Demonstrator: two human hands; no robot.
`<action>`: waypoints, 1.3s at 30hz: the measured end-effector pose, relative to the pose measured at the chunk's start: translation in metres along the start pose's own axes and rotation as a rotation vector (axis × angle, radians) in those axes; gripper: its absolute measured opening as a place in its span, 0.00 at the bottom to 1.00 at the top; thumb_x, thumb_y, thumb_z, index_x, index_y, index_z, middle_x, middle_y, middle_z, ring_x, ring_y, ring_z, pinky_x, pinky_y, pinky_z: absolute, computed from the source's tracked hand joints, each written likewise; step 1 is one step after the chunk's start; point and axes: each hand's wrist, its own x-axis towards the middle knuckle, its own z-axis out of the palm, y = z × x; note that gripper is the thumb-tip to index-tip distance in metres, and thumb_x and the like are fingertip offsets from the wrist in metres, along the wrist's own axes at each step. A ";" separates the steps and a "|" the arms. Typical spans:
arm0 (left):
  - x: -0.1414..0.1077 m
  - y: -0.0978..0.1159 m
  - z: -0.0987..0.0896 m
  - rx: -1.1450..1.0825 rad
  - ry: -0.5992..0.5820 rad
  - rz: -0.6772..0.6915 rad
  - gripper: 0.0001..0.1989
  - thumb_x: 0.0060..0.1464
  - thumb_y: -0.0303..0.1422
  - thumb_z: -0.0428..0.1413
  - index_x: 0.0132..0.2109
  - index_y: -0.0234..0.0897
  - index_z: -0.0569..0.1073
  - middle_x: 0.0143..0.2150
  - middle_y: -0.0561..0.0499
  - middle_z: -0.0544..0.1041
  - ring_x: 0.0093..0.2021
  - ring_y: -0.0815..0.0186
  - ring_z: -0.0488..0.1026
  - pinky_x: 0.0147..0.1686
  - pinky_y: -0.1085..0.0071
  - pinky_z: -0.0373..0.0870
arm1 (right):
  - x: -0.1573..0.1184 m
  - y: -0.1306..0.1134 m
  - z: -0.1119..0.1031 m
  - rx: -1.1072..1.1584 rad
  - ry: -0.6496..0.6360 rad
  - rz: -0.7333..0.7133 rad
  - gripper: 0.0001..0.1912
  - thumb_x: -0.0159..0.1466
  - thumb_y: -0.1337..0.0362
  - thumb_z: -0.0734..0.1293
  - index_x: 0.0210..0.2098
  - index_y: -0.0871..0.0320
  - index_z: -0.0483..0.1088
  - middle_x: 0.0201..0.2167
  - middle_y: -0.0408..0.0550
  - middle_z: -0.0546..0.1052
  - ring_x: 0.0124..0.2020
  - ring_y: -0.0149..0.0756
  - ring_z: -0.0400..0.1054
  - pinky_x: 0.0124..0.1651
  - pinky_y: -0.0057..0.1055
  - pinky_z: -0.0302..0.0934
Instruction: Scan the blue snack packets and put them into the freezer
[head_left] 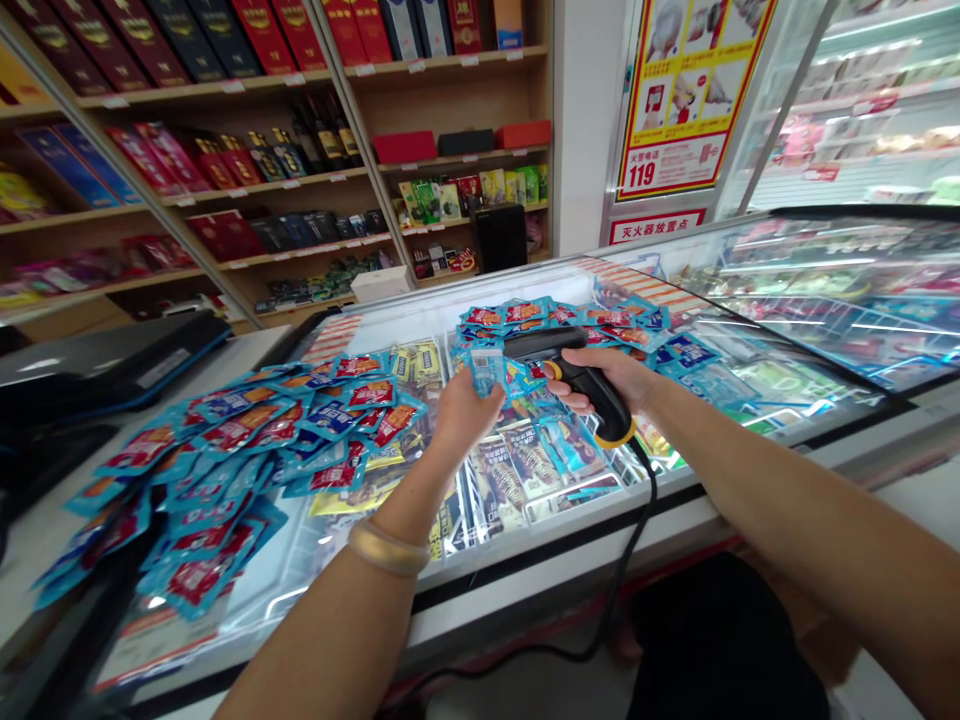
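Observation:
My left hand (466, 408) is closed on a small blue snack packet (487, 370), its barcode side turned up toward me. Wrapped round the handle of a black and yellow barcode scanner (596, 395) is my right hand (616, 372). The scanner's head is right beside the packet, and its cable hangs down over the freezer's front edge. To the left lies a large heap of blue and red snack packets (247, 430). A smaller pile of similar packets (525, 314) lies behind the scanner. Both piles rest on the glass top of a chest freezer (420, 600).
Under the glass are wrapped ice creams (517, 470). A black device (112, 355) stands on the counter at left. Shelves (285, 180) of boxes and bottles line the back. A black chair back or box (501, 238) stands before them. More freezer glass (847, 290) extends right.

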 end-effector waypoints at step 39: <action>-0.005 -0.077 -0.114 0.905 0.425 0.147 0.23 0.61 0.41 0.44 0.53 0.34 0.75 0.59 0.34 0.72 0.64 0.42 0.62 0.63 0.40 0.48 | 0.093 0.043 0.085 0.252 -0.079 0.092 0.12 0.63 0.57 0.65 0.33 0.60 0.67 0.23 0.44 0.67 0.19 0.26 0.59 0.20 0.22 0.57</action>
